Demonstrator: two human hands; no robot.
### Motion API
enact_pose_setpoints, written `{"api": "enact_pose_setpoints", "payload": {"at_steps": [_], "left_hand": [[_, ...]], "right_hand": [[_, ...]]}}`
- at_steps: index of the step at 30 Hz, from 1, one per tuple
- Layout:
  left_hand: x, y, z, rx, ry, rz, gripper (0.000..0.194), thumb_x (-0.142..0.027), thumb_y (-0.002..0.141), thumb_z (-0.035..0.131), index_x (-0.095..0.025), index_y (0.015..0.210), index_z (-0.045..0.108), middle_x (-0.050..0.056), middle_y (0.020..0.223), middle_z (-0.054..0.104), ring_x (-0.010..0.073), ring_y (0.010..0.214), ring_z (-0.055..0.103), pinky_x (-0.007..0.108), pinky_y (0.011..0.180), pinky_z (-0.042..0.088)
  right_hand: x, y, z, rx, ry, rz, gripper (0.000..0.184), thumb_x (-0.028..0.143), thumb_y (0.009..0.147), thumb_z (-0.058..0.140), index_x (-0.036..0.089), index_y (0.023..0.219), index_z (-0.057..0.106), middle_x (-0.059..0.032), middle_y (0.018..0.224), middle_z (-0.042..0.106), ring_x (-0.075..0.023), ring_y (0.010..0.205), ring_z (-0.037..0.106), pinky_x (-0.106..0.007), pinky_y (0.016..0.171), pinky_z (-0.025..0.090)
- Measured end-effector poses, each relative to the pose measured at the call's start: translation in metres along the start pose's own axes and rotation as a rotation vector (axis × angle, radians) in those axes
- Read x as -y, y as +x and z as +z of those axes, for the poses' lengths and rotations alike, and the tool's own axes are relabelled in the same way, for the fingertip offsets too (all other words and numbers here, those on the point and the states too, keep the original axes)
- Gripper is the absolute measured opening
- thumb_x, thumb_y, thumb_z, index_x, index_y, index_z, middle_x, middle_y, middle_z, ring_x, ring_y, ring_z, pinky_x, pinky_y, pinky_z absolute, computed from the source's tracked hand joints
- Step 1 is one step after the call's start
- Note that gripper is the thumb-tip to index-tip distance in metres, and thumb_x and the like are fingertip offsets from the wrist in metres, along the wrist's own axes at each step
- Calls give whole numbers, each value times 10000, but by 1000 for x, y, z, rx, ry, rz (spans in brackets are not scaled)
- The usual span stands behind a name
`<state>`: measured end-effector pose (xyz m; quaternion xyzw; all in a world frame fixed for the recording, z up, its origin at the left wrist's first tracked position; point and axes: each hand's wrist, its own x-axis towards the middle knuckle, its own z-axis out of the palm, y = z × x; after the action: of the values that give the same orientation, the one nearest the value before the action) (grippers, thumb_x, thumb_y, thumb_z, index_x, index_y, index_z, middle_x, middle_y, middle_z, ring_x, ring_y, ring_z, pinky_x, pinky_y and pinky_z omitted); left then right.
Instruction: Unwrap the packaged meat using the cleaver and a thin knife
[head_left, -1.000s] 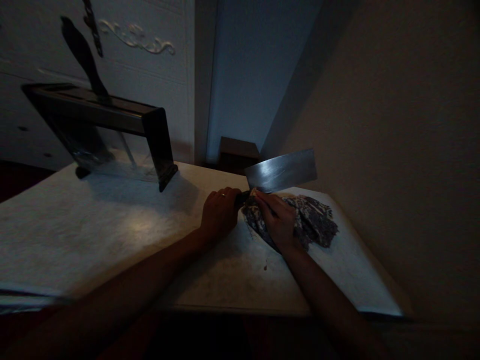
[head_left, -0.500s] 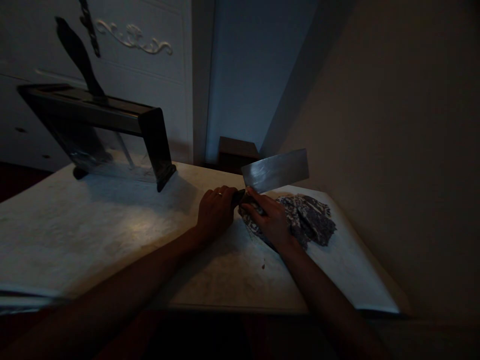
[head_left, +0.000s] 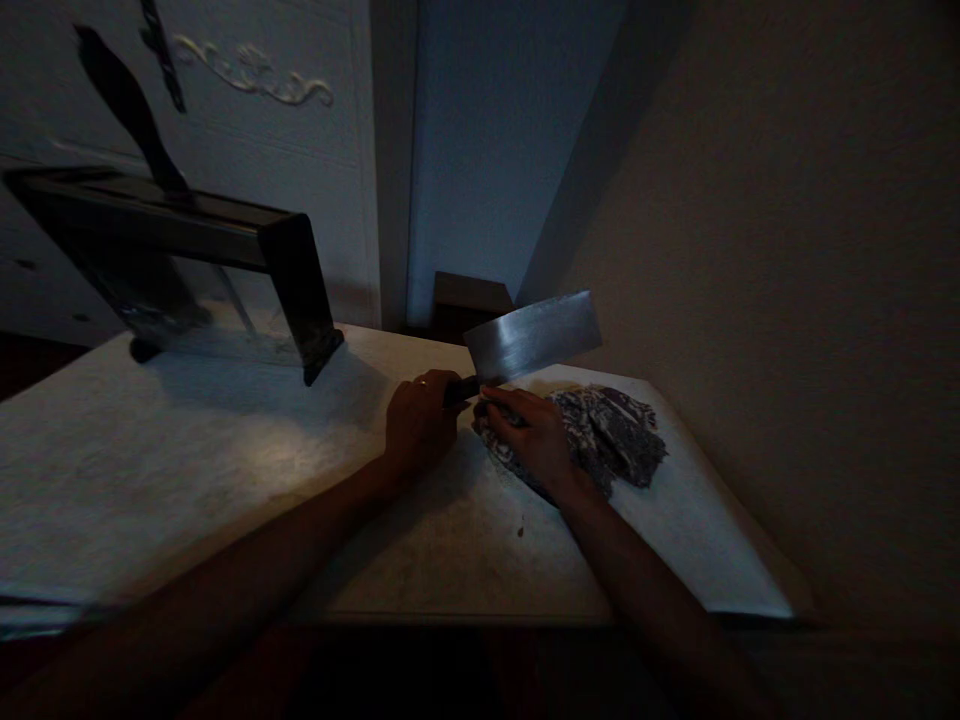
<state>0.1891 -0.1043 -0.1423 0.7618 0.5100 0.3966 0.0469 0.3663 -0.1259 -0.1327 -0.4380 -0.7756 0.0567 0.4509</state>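
Observation:
In the head view my left hand [head_left: 421, 420], with a ring on one finger, is wrapped round the dark handle of a cleaver [head_left: 536, 335]. Its broad metal blade points right and slightly up, above the table's far edge. My right hand [head_left: 536, 440] is closed, fingertips pinching where handle and blade meet. A greyish bit shows between thumb and forefinger; whether it is cloth in the hand or lying behind it, I cannot tell. Beneath and beyond that hand lies a crumpled, dark patterned cloth [head_left: 626, 440] on the table [head_left: 300, 530], partly hidden by the hand.
A dark-framed knife block [head_left: 285, 250] with clear sides stands at the back left, a black-handled tool [head_left: 127, 100] rising from it. A small dark crumb [head_left: 520, 532] lies near the front edge. A wall [head_left: 787, 350] borders the right side. The room is dim.
The view has shifted a little. The cleaver and both hands sit slightly further left, and more of the handle shows between my hands. The cloth still lies on the table.

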Motion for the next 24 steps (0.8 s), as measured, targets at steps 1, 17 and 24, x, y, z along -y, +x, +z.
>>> {"api": "enact_pose_setpoints", "payload": {"at_steps": [1,17,24], "left_hand": [[0,0,1,0,-51,-49,239,-254,846,640,-185,1064,570,96,1000,694,278,910,630,394,798,443],[-15,3,-5,27,-730,-251,230,-324,848,583,-197,1028,516,24,958,610,176,881,578,321,800,456],[-16,1,-5,25,-850,-231,243,-332,892,514,-201,1096,499,30,1005,587,181,928,559,334,838,434]], "right_hand": [[1,0,0,10,-6,9,231,219,866,621,252,1070,726,-36,993,762,-198,900,716,-323,823,568],[-12,15,-18,75,578,600,370,309,666,764,222,1018,687,5,881,724,-172,801,653,-300,752,489],[-15,15,-22,101,419,564,150,352,707,700,210,757,709,3,784,714,-179,783,637,-327,802,469]]}}
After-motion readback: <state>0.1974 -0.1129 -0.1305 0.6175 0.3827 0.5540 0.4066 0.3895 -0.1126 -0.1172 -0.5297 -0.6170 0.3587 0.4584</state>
